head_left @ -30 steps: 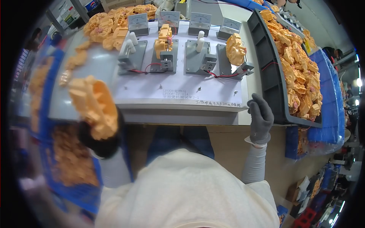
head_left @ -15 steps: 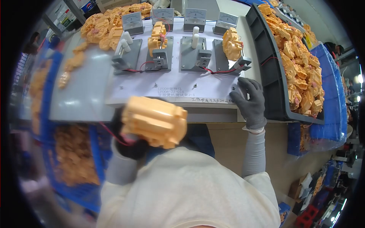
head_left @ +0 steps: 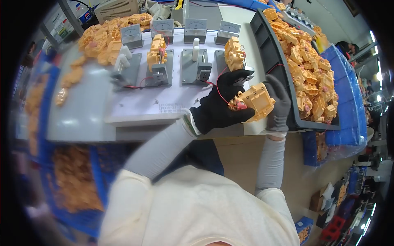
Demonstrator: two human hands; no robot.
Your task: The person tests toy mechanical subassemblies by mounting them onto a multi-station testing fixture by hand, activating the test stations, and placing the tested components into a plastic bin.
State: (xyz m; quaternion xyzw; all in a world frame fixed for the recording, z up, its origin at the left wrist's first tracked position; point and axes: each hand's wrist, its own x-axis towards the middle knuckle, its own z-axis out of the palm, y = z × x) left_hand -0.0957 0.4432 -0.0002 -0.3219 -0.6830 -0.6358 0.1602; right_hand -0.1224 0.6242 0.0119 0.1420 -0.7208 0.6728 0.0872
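Observation:
My left hand [head_left: 221,104], in a black glove, grips an orange plastic gearbox housing [head_left: 259,102] that has a small red part and a thin red wire on its left side. My right hand [head_left: 280,100], in a grey glove, is curled against the housing's right side, its fingertips partly hidden behind it. Just beyond my hands, another orange housing [head_left: 234,54] sits on the rightmost grey test fixture [head_left: 219,59]. A third housing [head_left: 157,51] is mounted on a fixture farther left. Between them a fixture [head_left: 188,67] shows bare white pegs.
Several analog meters [head_left: 195,29] line the back of the white board [head_left: 135,108]. At right, a grey bin [head_left: 273,61] holds piled orange housings. More housings [head_left: 98,41] are heaped at back left, and a blue crate [head_left: 100,172] of parts stands below on the left.
My left hand has swung from near my body up and right, carrying the housing to the front of the rightmost fixture. My right hand has closed in against the housing.

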